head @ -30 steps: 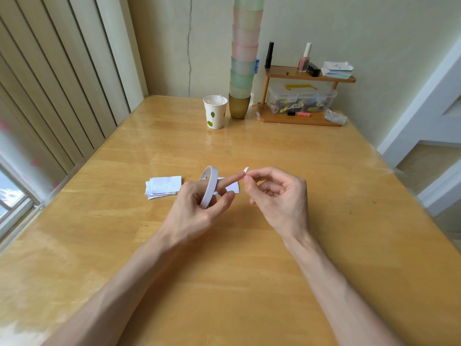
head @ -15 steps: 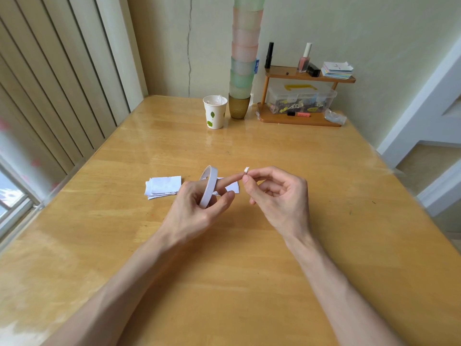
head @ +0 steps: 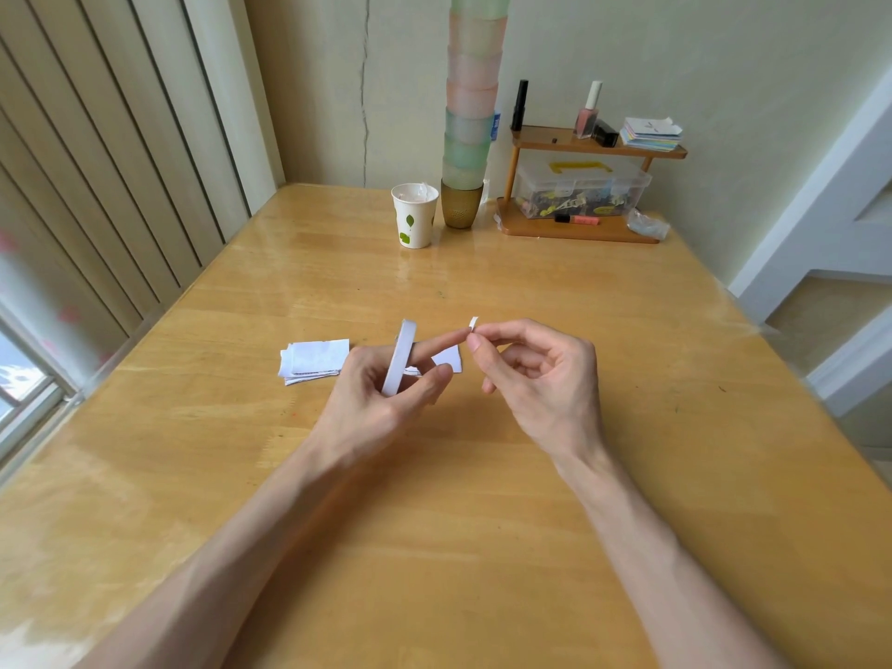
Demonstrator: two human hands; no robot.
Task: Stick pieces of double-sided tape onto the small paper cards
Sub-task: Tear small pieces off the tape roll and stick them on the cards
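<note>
- Our left hand (head: 371, 403) curls its fingers (head: 434, 349) round the tape roll (head: 399, 357), held on edge.
- Our right hand (head: 540, 379) pinches a small tape piece (head: 473, 324).
- Paper cards (head: 316, 359) lie on the surface (head: 482, 523).

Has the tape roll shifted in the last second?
No. The tape roll stays put, its gap to the card stack unchanged.
</note>
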